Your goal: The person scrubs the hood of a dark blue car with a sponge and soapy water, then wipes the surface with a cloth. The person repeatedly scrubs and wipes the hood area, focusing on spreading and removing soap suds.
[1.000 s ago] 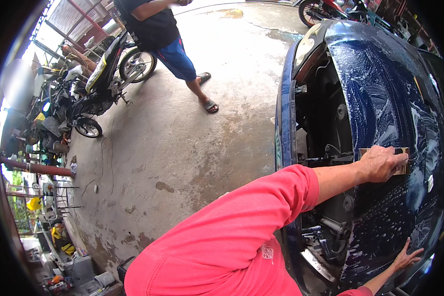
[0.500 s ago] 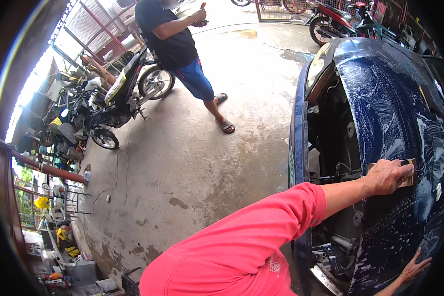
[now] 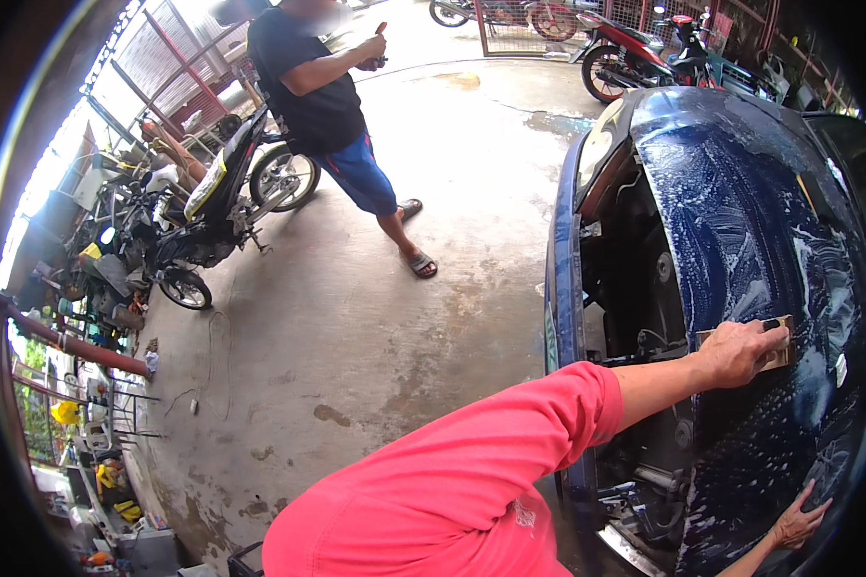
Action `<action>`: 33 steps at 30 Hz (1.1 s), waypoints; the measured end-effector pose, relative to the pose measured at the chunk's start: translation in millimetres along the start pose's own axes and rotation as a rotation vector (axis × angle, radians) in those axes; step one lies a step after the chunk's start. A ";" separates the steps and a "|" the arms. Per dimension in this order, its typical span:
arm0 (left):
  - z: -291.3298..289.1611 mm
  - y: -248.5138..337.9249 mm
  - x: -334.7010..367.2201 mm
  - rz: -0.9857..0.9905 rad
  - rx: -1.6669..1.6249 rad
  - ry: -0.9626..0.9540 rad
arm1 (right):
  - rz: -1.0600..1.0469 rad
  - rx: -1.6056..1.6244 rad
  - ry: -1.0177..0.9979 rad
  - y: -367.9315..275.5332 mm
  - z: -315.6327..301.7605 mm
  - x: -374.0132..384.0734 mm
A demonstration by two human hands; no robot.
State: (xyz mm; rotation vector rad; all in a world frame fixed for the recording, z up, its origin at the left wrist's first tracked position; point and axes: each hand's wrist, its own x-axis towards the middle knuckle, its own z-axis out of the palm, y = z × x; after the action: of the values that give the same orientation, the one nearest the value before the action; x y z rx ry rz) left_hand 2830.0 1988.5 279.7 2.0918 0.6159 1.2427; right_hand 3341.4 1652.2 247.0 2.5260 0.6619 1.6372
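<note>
Left hand [image 3: 741,352]: out at the end of a red-sleeved arm, palm down on a tan sanding block [image 3: 777,344], fingers [image 3: 762,338] curled over its top and clamped on it.
Sanding block: flat against the wet blue car panel [image 3: 741,221], pinned under the fingers, only its upper edge and outer end showing past them.
Right hand [image 3: 794,524]: low on the same panel, well below the left-hand fingers, fingers [image 3: 810,498] spread apart and pressed flat on the paint, holding nothing.
Car panel: dark blue, curved, streaked with white soapy water above, beside and below both sets of fingers.
Open cavity [image 3: 635,288]: dark gap in the bodywork just inward of the left-hand fingers, with bare fittings and wires inside.
Red sleeve [image 3: 471,481]: fills the lower middle, leading up to the left wrist.
Concrete floor [image 3: 375,317]: stained and damp, stretching away from the fingers on the far side of the cavity.
Standing person [image 3: 332,106]: well apart from both hands, dark shirt, blue shorts, sandals, holding a small object up at the chest.
Motorbike [image 3: 202,221]: parked just beyond that person, far from the fingers.
Red scooter [image 3: 645,58]: parked beyond the top of the panel, far from the fingers.
</note>
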 end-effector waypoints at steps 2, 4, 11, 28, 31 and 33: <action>0.8 -0.8 -0.6 -0.013 0.028 0.001 | -0.017 0.100 0.121 -9.4 -9.7 7.5; 3.0 -2.9 -1.3 -0.002 0.005 -0.012 | -0.126 0.221 0.044 -12.5 -12.0 19.1; 9.8 -7.5 -1.0 0.033 0.009 0.049 | 0.169 0.194 -0.719 -28.1 -37.7 28.0; 5.4 -25.9 8.9 0.076 -0.022 -0.065 | 0.182 0.449 -0.251 -57.7 -287.0 -133.2; 15.5 -37.3 15.2 0.016 -0.035 -0.074 | 0.504 0.452 -0.244 7.3 -308.6 -184.6; 17.0 -47.3 18.0 0.126 0.129 -0.053 | 0.734 0.487 -0.258 70.9 -325.1 -216.0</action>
State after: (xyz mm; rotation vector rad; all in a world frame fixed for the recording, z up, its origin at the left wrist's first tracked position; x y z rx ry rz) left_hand 2849.5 2028.8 250.7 2.2939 0.5608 1.2412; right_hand 3002.9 1447.0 222.7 3.5617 0.0938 1.3460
